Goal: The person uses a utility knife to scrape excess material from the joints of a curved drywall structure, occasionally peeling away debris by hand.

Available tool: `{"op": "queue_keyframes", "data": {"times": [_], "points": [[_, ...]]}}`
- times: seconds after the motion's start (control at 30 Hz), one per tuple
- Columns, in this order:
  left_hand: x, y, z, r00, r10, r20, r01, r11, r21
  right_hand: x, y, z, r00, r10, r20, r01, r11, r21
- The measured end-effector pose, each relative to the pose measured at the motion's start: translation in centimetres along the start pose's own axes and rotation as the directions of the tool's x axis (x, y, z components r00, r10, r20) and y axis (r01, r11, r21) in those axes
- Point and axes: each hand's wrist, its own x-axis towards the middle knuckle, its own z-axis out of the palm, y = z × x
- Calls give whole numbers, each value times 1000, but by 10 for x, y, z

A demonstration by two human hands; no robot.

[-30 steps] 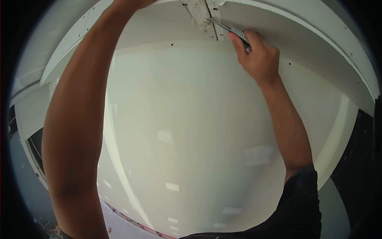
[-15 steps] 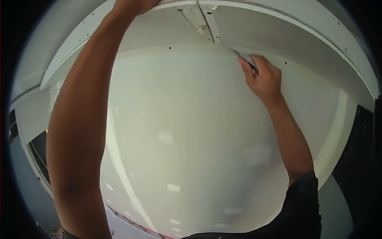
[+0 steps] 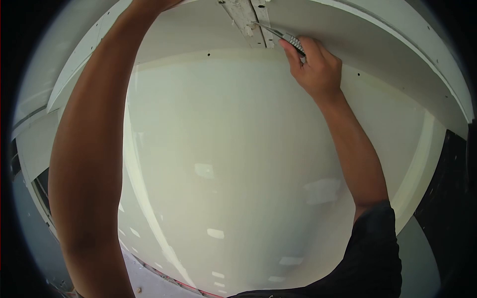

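My right hand (image 3: 318,67) is closed round the handle of a utility knife (image 3: 288,39). The knife's blade points up and left, its tip at or close to the seam (image 3: 257,22) between two overhead panels. Beside that seam runs a rough, chipped strip (image 3: 242,17). My left arm reaches up to the top edge of the frame, where my left hand (image 3: 158,4) is near the edge of the overhead panel; its fingers are cut off from view.
A large pale wall panel (image 3: 223,144) with lighter patches faces me. Small dark screw spots dot the wall and the overhead board (image 3: 338,39). A dark area (image 3: 442,184) stands at the right, and a pale floor (image 3: 154,283) shows below left.
My right hand and the knife have moved up and left, bringing the blade to the seam. My left hand appears slightly further up and left, with the view shifted a little.
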Motion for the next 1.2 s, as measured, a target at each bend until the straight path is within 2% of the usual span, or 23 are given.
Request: {"op": "queue_keyframes", "data": {"times": [0.07,0.13,0.17,0.23,0.27,0.3,0.37,0.43,0.53,0.6,0.73,0.97,1.03,1.07,1.13,1.17,1.2], "points": [[-2,2,2,999,-27,21,27,999,-27,-10,0,4,999,27,-25,-27,999,31],[-1,1,-4,998,-54,25,55,997,-46,-18,0,0,984,69,163,-54,994,-95],[-1,-1,-3,999,-33,36,34,999,-32,-33,2,-2,984,68,162,-54,994,-92],[7,3,-7,1000,5,23,-5,1000,-19,-48,11,-2,992,67,104,-73,996,49],[5,6,-11,999,-40,11,40,999,0,-44,15,0,995,46,94,-52,997,58],[-1,8,-6,996,-86,40,85,996,18,-45,6,-8,990,103,98,-112,989,91],[0,5,-2,998,-54,31,54,999,1,-33,3,-12,984,158,85,-167,980,105],[0,6,-2,999,-36,14,37,999,-17,-13,2,-7,999,42,16,-43,995,91],[-1,4,-4,997,-60,50,60,998,-5,6,3,-3,999,-5,-47,12,989,147],[-1,1,-2,999,-28,35,28,1000,13,9,0,-5,999,-2,-38,7,992,128],[1,-2,1,997,-58,47,58,998,-3,9,-1,-4,999,-18,-35,21,996,82],[-5,-4,2,999,35,-8,-35,999,-26,1,1,5,998,-26,-59,31,996,80],[-7,1,0,999,48,-3,-48,998,-49,-2,1,6,999,47,19,-49,993,110],[-6,1,1,1000,-3,18,4,999,-36,-3,0,4,999,49,18,-50,993,109],[-4,6,-4,999,-42,26,42,999,-21,-1,-1,-3,990,82,112,-89,994,59],[-9,10,-7,997,-57,60,58,998,-28,-1,0,-5,991,80,107,-86,994,60],[-12,14,-9,993,-70,98,74,997,-35,-5,4,-8,977,74,202,-71,997,-18]]}}
